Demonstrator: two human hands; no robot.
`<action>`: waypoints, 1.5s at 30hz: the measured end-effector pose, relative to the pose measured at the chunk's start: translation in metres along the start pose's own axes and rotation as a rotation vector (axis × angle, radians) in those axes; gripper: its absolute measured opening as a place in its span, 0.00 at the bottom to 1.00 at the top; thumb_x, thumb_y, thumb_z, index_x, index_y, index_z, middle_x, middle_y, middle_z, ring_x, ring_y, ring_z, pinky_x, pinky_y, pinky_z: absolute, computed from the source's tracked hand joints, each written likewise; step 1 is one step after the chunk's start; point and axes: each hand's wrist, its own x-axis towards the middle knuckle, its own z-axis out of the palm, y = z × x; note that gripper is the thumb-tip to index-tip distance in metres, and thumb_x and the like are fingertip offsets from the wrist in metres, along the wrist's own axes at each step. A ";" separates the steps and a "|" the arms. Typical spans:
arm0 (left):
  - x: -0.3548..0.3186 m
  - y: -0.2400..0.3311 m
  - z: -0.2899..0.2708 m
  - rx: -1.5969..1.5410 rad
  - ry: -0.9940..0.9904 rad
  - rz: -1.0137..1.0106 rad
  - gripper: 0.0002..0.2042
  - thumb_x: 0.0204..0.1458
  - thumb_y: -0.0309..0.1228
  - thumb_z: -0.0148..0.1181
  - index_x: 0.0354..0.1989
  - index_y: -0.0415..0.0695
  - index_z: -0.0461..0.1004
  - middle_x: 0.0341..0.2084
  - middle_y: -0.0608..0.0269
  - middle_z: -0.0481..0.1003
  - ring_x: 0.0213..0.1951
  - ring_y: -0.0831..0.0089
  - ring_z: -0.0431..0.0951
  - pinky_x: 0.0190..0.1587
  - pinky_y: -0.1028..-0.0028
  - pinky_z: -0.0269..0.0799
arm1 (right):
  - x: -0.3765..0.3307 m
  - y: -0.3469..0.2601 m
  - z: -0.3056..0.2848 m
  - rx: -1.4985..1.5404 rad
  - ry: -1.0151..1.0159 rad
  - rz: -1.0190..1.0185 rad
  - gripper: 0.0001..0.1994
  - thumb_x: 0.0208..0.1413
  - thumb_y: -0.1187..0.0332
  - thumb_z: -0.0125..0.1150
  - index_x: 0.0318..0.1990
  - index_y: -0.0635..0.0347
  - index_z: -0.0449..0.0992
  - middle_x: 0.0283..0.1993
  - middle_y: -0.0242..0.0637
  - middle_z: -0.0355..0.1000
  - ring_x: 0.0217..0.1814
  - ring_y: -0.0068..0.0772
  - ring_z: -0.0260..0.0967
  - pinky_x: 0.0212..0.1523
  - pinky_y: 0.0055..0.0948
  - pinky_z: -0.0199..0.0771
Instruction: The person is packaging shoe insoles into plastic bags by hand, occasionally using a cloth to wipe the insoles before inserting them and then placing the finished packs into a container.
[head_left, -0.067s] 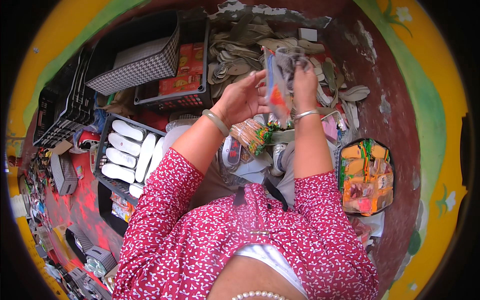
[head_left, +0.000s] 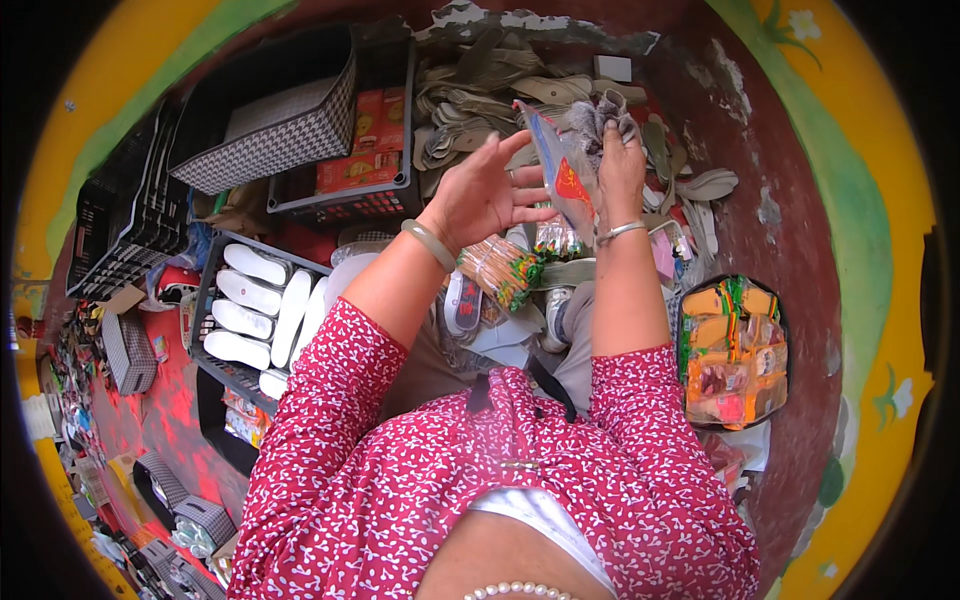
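- The right hand (head_left: 620,175) is gripping a grey insole (head_left: 598,118) at the upper centre of the frame, its fingers clamped around the bunched material and holding it over the mouth of a clear plastic bag (head_left: 558,170).
- The left hand (head_left: 480,195) is hovering just left of the bag, fingers spread apart and curled slightly; two fingertips look to be touching the bag's edge, though the contact is hard to make out.
- The bag, with a red printed patch on it, is hanging upright between the two hands, above a heap of loose grey-green insoles (head_left: 480,80) lying at the top of the frame.
- Judging by the pose, the step in hand is sliding the insole into the bag; the left hand would need to pinch the bag's opening wide while the right pushes the insole down straight.
- A black crate of white insoles (head_left: 255,300) is sitting at centre left, and a tray of packed yellow and orange goods (head_left: 735,350) at the right.
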 end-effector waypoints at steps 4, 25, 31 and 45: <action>0.007 -0.012 -0.011 -0.071 0.070 0.027 0.32 0.55 0.51 0.48 0.62 0.46 0.50 0.52 0.55 0.66 0.51 0.62 0.70 0.54 0.63 0.66 | -0.029 0.000 0.027 -0.512 -0.141 -0.391 0.09 0.57 0.68 0.52 0.43 0.60 0.71 0.41 0.42 0.73 0.39 0.34 0.72 0.41 0.33 0.71; 0.001 0.021 -0.021 0.138 0.289 0.576 0.25 0.43 0.14 0.52 0.54 0.42 0.62 0.45 0.58 0.71 0.48 0.65 0.72 0.54 0.64 0.66 | -0.017 -0.039 -0.030 1.118 -0.406 0.345 0.26 0.57 0.51 0.48 0.57 0.58 0.62 0.56 0.48 0.64 0.59 0.48 0.60 0.61 0.54 0.54; 0.002 0.015 -0.008 0.117 0.127 0.507 0.28 0.45 0.14 0.52 0.58 0.43 0.59 0.48 0.57 0.70 0.49 0.66 0.72 0.52 0.65 0.69 | -0.051 -0.028 0.015 0.691 -0.465 0.385 0.22 0.49 0.78 0.59 0.54 0.59 0.65 0.49 0.38 0.69 0.50 0.30 0.67 0.51 0.28 0.69; 0.010 0.002 -0.007 0.298 0.268 0.424 0.24 0.48 0.13 0.51 0.56 0.41 0.62 0.44 0.59 0.72 0.45 0.71 0.74 0.48 0.71 0.71 | -0.047 -0.015 0.011 0.553 -0.157 0.399 0.19 0.41 0.90 0.46 0.43 0.70 0.69 0.40 0.41 0.72 0.39 0.30 0.72 0.43 0.26 0.75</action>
